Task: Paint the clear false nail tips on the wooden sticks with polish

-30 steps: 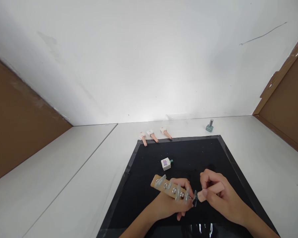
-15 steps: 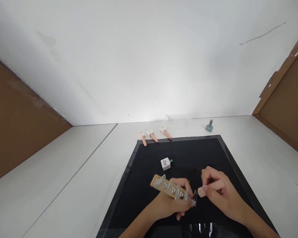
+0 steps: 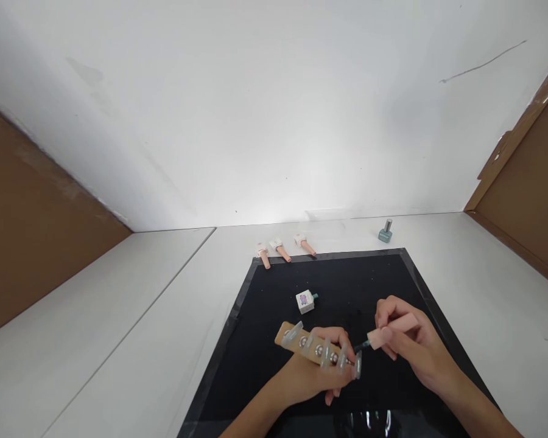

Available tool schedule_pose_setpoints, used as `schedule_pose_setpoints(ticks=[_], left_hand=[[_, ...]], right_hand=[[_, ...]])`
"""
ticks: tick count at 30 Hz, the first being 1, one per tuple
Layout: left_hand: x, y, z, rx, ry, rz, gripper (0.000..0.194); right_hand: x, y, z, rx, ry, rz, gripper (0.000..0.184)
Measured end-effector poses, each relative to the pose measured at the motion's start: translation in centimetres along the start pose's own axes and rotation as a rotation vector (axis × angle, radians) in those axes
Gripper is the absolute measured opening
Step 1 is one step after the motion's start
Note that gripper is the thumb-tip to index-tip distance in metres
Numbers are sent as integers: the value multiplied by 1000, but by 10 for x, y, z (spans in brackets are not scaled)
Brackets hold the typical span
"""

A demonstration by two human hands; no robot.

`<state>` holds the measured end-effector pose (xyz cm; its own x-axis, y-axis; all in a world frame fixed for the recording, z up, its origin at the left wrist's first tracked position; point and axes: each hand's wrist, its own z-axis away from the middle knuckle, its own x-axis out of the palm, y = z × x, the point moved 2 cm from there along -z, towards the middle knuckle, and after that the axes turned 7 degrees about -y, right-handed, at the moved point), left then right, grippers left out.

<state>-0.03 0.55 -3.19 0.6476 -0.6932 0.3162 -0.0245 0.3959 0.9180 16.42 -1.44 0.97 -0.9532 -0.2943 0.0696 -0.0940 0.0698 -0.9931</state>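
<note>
My left hand [image 3: 317, 374] is closed around a tan strip [image 3: 317, 351] that carries several clear false nail tips on round studs. It holds the strip tilted above the black mat [image 3: 265, 340]. My right hand [image 3: 411, 350] pinches a pink-handled polish brush [image 3: 386, 333]; its dark tip points left and sits just above the nail tip at the strip's right end. A small white polish bottle [image 3: 305, 300] with a teal neck lies uncapped on the mat behind the strip.
Three pink-handled bottles [image 3: 281, 249] lie on the white table at the mat's far edge. A teal bottle with a grey cap [image 3: 385, 232] stands at the back right. Brown cardboard panels [image 3: 525, 182] flank both sides, and a white wall closes the back.
My right hand has drawn the brush up and to the right, away from the end nail tip. My left hand and the strip have barely moved.
</note>
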Motion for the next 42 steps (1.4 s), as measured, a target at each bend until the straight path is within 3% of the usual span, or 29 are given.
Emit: schedule_pose_setpoints(ticks=[5,11,17,30,42], left_hand=[[0,0,-1,4,7,11,38],[-1,-2,-3,-4,11,18,34],[1,2,-3,-14,18,14,33],[-2,-2,-4,1,8,4,32],[-5,-1,-6,2,-5,12,24]], right_hand=[[0,2,-2,69,-66,-168,36],[2,-1,-3,121,-148,-148,35],[1,0,-3,158,-158,-119,22],[2,-4,-1,47,-158,29,19],[2,-11,-1,-200,-185,254,20]])
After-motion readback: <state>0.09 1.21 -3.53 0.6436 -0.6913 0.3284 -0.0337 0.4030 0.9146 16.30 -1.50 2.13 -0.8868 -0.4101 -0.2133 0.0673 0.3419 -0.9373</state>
